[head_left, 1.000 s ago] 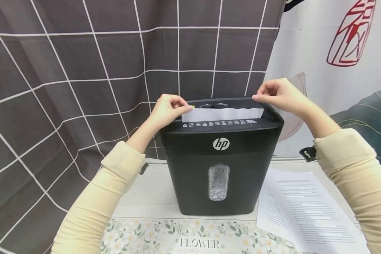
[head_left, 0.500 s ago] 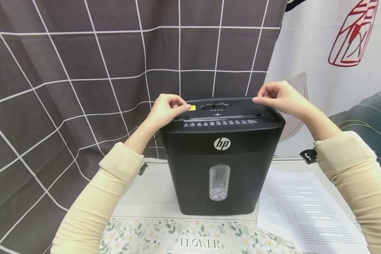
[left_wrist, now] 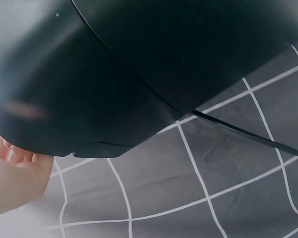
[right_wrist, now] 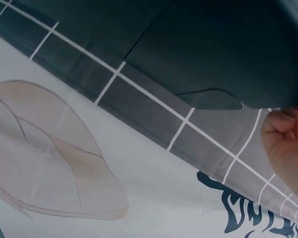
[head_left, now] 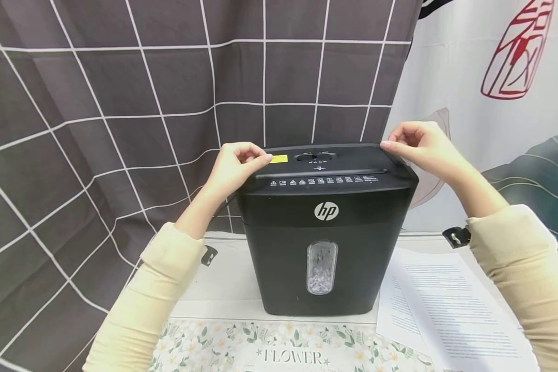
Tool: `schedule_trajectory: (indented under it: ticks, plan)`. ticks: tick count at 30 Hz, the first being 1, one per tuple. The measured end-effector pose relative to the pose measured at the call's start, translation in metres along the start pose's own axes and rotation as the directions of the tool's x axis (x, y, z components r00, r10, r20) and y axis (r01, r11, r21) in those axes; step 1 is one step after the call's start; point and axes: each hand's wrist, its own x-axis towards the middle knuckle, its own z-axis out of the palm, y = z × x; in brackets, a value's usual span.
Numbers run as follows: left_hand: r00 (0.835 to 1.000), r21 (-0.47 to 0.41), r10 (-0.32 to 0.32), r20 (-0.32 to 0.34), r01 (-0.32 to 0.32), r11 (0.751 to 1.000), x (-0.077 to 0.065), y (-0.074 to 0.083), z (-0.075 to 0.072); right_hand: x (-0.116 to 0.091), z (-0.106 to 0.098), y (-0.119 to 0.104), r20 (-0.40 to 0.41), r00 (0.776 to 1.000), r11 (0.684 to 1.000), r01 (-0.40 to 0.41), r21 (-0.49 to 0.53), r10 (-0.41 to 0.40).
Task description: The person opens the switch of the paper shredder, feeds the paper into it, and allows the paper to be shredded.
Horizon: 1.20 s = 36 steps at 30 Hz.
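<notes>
A black HP paper shredder (head_left: 279,248) stands upright in the middle of the head view. White shreds (head_left: 321,284) show through its front window. No paper shows in the slot (head_left: 325,174) on its top. My left hand (head_left: 236,168) is at the top left corner, thumb tip beside a yellow label (head_left: 279,158), fingers loosely curled and holding nothing. At the opposite top corner is my right hand (head_left: 425,150), also loosely curled with nothing in it. Both wrist views look at the shredder's dark sides, with the left hand (left_wrist: 22,176) and right hand (right_wrist: 290,148) at their edges.
Printed sheets (head_left: 460,305) lie overlapping on the table to the right of the shredder. A flowered mat (head_left: 204,341) lies in front. Behind hangs a grey gridded curtain (head_left: 167,82). A black cord (left_wrist: 248,134) leaves the shredder in the left wrist view.
A white sheet standing in the slot one second ago has sunk into the shredder out of sight. Both hands have since moved slightly outward, the left to the left and the right to the right.
</notes>
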Motion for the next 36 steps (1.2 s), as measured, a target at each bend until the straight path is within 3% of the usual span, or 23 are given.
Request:
schedule_trajectory:
  ticks: [7, 12, 16, 19, 22, 25, 28, 30, 33, 36]
  plan:
    - [0.996, -0.095, 0.015, -0.088, -0.023, 0.995, -0.020, 0.006, 0.000, -0.017, 0.004, 0.000, -0.214, 0.977, 0.997, 0.033, 0.068, -0.018]
    - [0.988, -0.162, 0.046, -0.145, -0.070, 0.984, -0.041, 0.009, 0.005, -0.035, 0.006, -0.003, -0.305, 0.952, 0.993, 0.051, 0.106, -0.016]
    - [0.960, -0.107, 0.141, -0.243, -0.171, 0.979, -0.065, 0.012, 0.012, -0.052, 0.009, -0.006, -0.354, 0.935, 0.979, 0.085, 0.184, -0.014]
    - [0.932, -0.058, 0.212, -0.294, -0.239, 0.969, -0.085, 0.014, 0.019, -0.064, 0.012, -0.006, -0.401, 0.915, 0.954, 0.164, 0.251, -0.052]
    - [0.918, -0.077, 0.249, -0.309, -0.285, 0.955, -0.102, 0.014, 0.027, -0.077, 0.015, -0.005, -0.472, 0.877, 0.904, 0.269, 0.332, -0.088]
    - [0.901, -0.121, 0.295, -0.319, -0.348, 0.930, -0.115, 0.011, 0.040, -0.092, 0.018, -0.003, -0.546, 0.831, 0.876, 0.341, 0.342, -0.110]
    - [0.871, -0.131, 0.357, -0.338, -0.420, 0.898, -0.128, 0.009, 0.056, -0.105, 0.024, 0.003, -0.596, 0.793, 0.869, 0.379, 0.319, -0.127]
    - [0.844, -0.131, 0.414, -0.340, -0.479, 0.868, -0.134, 0.007, 0.070, -0.111, 0.030, 0.010, -0.619, 0.773, 0.890, 0.371, 0.265, -0.138]
    - [0.791, -0.125, 0.528, -0.310, -0.584, 0.802, -0.140, 0.002, 0.097, -0.119, 0.036, 0.022, -0.653, 0.744, 0.919, 0.346, 0.191, -0.144]
    - [0.733, -0.108, 0.642, -0.224, -0.673, 0.731, -0.143, -0.004, 0.129, -0.128, 0.038, 0.033, -0.686, 0.714, 0.940, 0.314, 0.134, -0.140]
